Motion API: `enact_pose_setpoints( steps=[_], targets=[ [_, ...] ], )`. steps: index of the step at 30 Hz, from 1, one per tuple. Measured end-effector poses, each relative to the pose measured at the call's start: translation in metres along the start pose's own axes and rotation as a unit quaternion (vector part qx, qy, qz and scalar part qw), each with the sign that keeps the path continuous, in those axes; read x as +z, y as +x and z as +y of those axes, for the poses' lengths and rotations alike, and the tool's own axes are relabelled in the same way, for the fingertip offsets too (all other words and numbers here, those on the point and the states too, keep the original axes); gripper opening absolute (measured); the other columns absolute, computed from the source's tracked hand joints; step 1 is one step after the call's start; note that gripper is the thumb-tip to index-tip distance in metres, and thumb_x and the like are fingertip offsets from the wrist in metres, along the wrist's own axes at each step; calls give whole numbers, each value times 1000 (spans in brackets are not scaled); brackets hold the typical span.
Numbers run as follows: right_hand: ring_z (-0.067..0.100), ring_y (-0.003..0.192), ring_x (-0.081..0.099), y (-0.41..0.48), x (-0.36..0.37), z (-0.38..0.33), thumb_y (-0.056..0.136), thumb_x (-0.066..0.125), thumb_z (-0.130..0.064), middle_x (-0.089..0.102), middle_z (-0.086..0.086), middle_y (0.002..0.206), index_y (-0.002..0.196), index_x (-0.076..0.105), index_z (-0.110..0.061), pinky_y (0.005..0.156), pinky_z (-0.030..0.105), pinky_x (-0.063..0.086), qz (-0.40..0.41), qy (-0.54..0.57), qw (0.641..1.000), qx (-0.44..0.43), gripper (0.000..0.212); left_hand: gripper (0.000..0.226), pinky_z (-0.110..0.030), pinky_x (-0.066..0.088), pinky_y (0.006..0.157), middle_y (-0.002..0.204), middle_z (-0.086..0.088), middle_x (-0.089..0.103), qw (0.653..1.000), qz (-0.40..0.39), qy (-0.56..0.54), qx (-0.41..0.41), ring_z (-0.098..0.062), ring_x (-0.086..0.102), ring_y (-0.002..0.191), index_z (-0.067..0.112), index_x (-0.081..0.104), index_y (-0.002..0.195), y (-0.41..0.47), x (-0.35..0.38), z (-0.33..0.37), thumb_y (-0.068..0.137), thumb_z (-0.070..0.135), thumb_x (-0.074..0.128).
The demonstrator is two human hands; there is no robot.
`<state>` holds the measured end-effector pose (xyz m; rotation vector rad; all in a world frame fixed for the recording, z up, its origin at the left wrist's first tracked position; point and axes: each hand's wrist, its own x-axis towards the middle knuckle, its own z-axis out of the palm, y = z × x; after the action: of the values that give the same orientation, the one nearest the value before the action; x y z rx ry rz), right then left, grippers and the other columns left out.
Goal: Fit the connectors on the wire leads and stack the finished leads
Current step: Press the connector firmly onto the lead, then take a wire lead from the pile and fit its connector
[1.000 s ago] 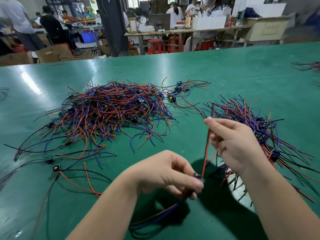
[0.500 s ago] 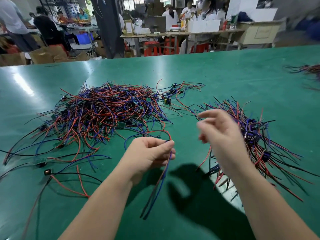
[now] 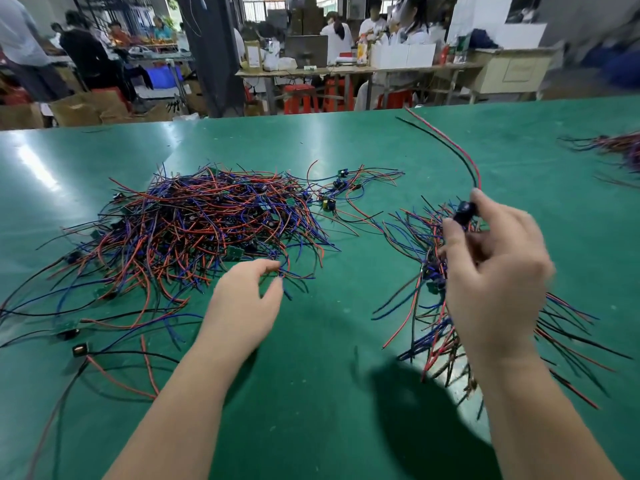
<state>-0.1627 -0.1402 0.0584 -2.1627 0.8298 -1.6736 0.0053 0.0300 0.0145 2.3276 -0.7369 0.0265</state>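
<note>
A big tangled pile of red, blue and black wire leads (image 3: 207, 223) lies on the green table, left of centre. My left hand (image 3: 249, 296) reaches into its near edge, thumb and fingers pinching a blue wire end (image 3: 285, 289). My right hand (image 3: 495, 271) is raised over a second pile of leads (image 3: 433, 271) on the right. It grips a small dark connector (image 3: 464, 209) between thumb and fingertips. A red and black wire pair (image 3: 450, 147) arcs up and away from that connector.
The green table (image 3: 329, 393) spreads wide in front of me. Loose leads with small boards (image 3: 78, 349) lie at the near left. Another wire heap (image 3: 616, 147) sits at the far right edge. Beyond the table, people work at benches.
My left hand let go of the blue and red lead and moved forward into the big pile. My right hand rose over the right pile, now holding a connector with a red and black pair.
</note>
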Motion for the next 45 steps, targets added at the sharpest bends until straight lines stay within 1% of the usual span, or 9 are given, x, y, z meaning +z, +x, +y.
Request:
enact_pose_setpoints(
  steps=[4, 7, 18, 22, 25, 27, 32, 39, 45],
  targets=[
    [38, 132, 31, 6, -2, 22, 89, 62, -19, 27, 28, 148, 146, 31, -5, 109, 33, 22, -218, -161, 944, 190, 66, 38, -40, 40, 101, 137, 3, 50, 985, -64, 160, -18, -19, 46, 125, 25, 51, 134, 4, 8, -16, 96, 31, 50],
    [43, 135, 21, 4, -3, 18, 87, 64, -28, 12, 23, 154, 149, 21, -15, 110, 49, 19, -206, -194, 937, 203, 77, 31, -39, 43, 95, 120, 4, 60, 986, -19, 166, -14, -20, 54, 113, 28, 59, 124, 7, 6, -17, 93, 32, 56],
    [21, 113, 48, -23, 15, -13, 81, 66, -7, 48, 3, 115, 113, 66, -14, 96, 16, 26, -261, 25, 964, 46, 32, 19, -28, 44, 84, 102, 0, 63, 997, 72, 1, -5, -17, 58, 91, 19, 67, 107, 9, 5, -13, 91, 21, 58],
    [19, 109, 49, -23, 14, -14, 81, 66, -6, 49, 1, 110, 109, 67, -15, 93, 13, 26, -267, 40, 962, 50, 29, 33, -36, 29, 102, 130, -12, 49, 985, 158, 36, -53, -28, 37, 126, 24, 62, 119, 18, -11, -28, 90, 40, 57],
    [14, 101, 50, -23, 14, -14, 81, 66, -5, 51, 1, 107, 106, 68, -16, 89, 12, 26, -274, 42, 960, 50, 28, 42, -47, 16, 114, 151, -15, 30, 974, 38, 158, -156, -31, 19, 141, 34, 51, 130, 21, -20, -48, 90, 46, 53],
    [7, 89, 47, -24, 14, -13, 81, 66, -6, 51, -1, 104, 106, 68, -17, 84, 13, 28, -281, 47, 957, 47, 27, 47, -49, 20, 112, 148, -10, 34, 969, -26, 177, -173, -30, 28, 138, 35, 47, 136, 22, -18, -54, 90, 46, 52],
    [6, 89, 47, -27, 16, -13, 83, 65, -8, 51, -5, 101, 105, 68, -19, 79, 15, 30, -294, 61, 952, 53, 25, 29, -43, 46, 91, 119, -7, 58, 981, 54, 145, -116, -29, 54, 109, 21, 65, 120, 25, -15, -54, 93, 26, 57],
    [3, 87, 49, -28, 18, -14, 84, 63, -9, 51, -16, 97, 103, 68, -24, 76, 12, 31, -303, 71, 947, 79, 24, 20, -20, 37, 48, 76, 4, 69, 974, 182, -55, -126, -7, 52, 51, 21, 75, 101, 27, -14, -51, 90, 16, 58],
    [3, 79, 56, -27, 19, -16, 84, 63, -7, 58, -15, 94, 96, 68, -29, 72, 23, 43, -300, 114, 939, 126, 25, 16, -20, 37, 44, 65, 8, 65, 860, 311, -384, -126, 0, 47, 44, 19, 72, 92, 23, -27, -25, 89, 10, 59]
  ],
)
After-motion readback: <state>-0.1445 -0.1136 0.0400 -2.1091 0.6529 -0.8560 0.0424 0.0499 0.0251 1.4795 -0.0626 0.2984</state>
